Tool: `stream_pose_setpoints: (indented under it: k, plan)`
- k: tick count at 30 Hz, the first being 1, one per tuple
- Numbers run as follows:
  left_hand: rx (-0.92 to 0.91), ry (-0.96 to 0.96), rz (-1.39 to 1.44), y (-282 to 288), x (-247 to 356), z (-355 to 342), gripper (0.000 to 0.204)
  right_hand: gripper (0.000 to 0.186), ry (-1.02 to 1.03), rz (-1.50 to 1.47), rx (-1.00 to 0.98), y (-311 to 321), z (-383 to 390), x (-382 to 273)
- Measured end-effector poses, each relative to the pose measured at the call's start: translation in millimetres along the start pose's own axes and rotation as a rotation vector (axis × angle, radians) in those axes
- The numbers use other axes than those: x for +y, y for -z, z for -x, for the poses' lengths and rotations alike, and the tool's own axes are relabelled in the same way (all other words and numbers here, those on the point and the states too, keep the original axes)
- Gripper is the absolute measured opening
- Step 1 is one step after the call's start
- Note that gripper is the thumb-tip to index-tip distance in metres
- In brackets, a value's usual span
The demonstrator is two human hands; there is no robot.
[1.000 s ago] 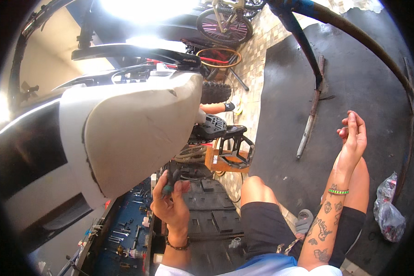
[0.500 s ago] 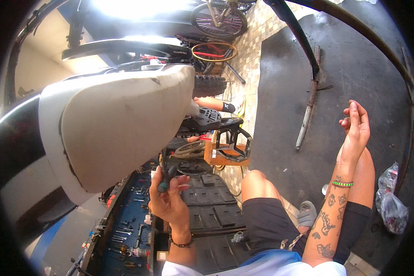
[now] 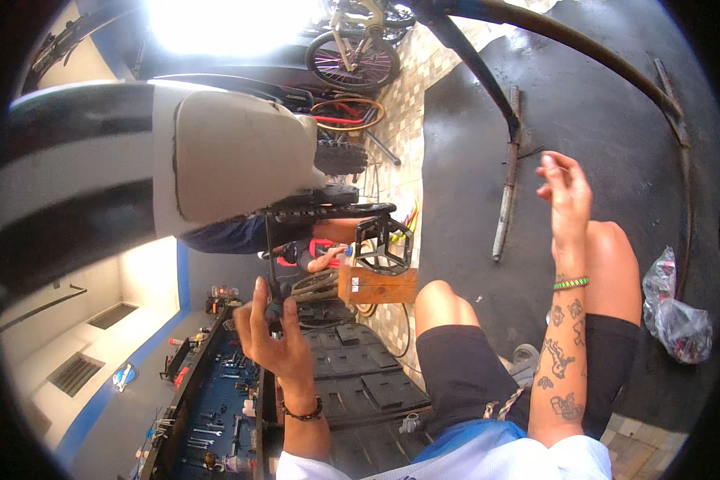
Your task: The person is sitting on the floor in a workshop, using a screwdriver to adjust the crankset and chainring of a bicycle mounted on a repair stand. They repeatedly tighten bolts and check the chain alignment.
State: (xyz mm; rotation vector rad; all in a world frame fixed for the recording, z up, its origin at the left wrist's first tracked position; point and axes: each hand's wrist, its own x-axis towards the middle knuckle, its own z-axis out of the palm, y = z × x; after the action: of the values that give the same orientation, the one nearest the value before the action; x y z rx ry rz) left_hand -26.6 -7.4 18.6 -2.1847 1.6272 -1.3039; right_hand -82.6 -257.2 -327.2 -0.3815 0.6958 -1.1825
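Note:
My left hand (image 3: 284,344) holds a screwdriver-like tool (image 3: 275,300) by its dark green handle, fingers curled round it. Its thin shaft points up toward the bicycle's chainring, and I cannot tell whether the tip touches anything. Above it spreads the black and white bicycle frame (image 3: 80,152), with a bare greyish-white panel (image 3: 240,160) at its end. A black platform pedal (image 3: 384,246) sits just right of the tool. My right hand (image 3: 566,188) is raised over the dark mat, fingertips drawn together, and whatever they might pinch is too small to make out.
Dark metal stand legs (image 3: 480,72) cross the black mat (image 3: 464,160). A clear plastic bag (image 3: 676,316) lies at right. Tools fill a blue-lined tray (image 3: 224,400) at lower left. Behind the pedal are a wooden box (image 3: 376,286) and another person's hand (image 3: 324,261). More bicycles (image 3: 352,60) stand farther back.
My view has shifted, so the frame looks smaller and farther left and the other person shows more. The tool in my left hand now stands upright, shaft toward the chainring. My right hand stays raised.

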Motion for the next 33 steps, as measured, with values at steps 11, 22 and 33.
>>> stream_pose_setpoints:
  k: [11,22,33]
  plan:
    - [-0.083,0.928,2.247,-23.6,-12.7,12.3,0.046,0.063,0.488,0.055,-0.705,-138.2,110.3,-74.7]
    - [0.194,0.786,1.517,-31.1,34.7,61.3,0.027,0.03,0.556,0.216,-0.746,-167.3,87.8,-74.9]
    - [0.162,0.764,1.795,-75.2,56.5,44.9,0.028,0.028,0.509,0.323,-0.771,-163.8,99.1,-95.9]
